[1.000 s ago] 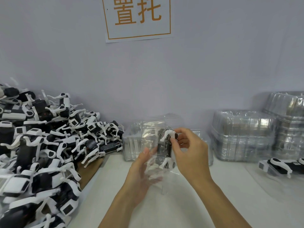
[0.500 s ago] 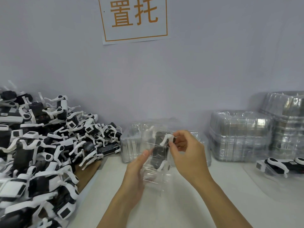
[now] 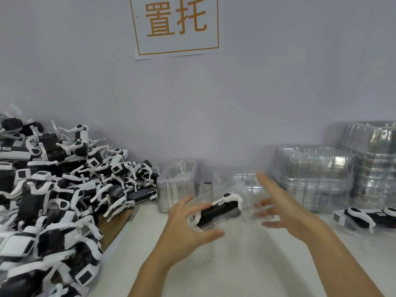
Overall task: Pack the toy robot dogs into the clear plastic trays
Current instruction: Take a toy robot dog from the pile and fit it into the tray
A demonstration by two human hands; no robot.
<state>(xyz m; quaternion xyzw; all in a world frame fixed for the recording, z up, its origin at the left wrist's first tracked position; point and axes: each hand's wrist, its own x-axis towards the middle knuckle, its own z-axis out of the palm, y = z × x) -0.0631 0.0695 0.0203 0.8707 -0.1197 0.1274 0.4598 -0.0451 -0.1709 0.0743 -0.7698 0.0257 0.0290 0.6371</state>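
L hand (image 3: 184, 230) gripping clear tray (image 3: 216, 221) w/ toy dog (image 3: 218, 213), R hand (image 3: 285, 213) open beside, blurred

Both bare forearms reach forward over the table; the left hand (image 3: 188, 230) is raised with palm turned inward, thumb below and fingers curled round the end of what it holds; the right hand (image 3: 285, 209) is blurred, palm facing left, fingers spread and nearly straight, gripping nothing

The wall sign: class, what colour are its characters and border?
Orange, on a white sign; the head view shows it clearly.
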